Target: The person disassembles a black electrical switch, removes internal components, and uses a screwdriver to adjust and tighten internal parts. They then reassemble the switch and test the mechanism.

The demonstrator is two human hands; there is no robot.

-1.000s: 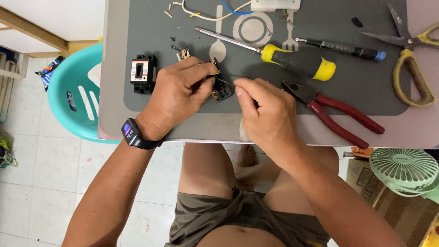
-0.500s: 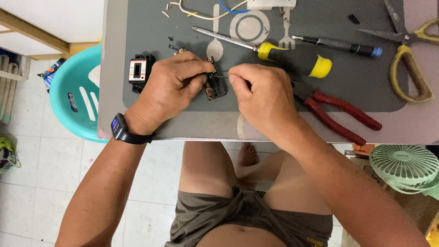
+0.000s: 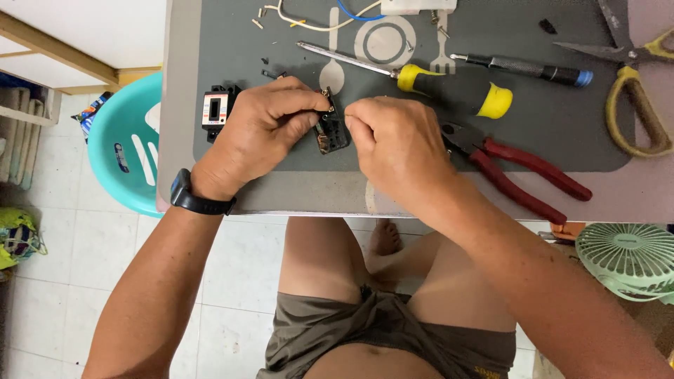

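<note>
Pinching the small black switch part (image 3: 331, 131), both hands (image 3: 270, 130) (image 3: 397, 144) hold it upright, long axis away from the person.

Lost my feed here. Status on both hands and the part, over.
Left hand pinching small black switch part. Right hand fingertips at its edge. Red pliers beside right hand, yellow-handled screwdriver beyond. Nothing in the way.

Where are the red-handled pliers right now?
Head view: the red-handled pliers lie on the grey mat, just beside the right hand, below the yellow-handled screwdriver.
</note>
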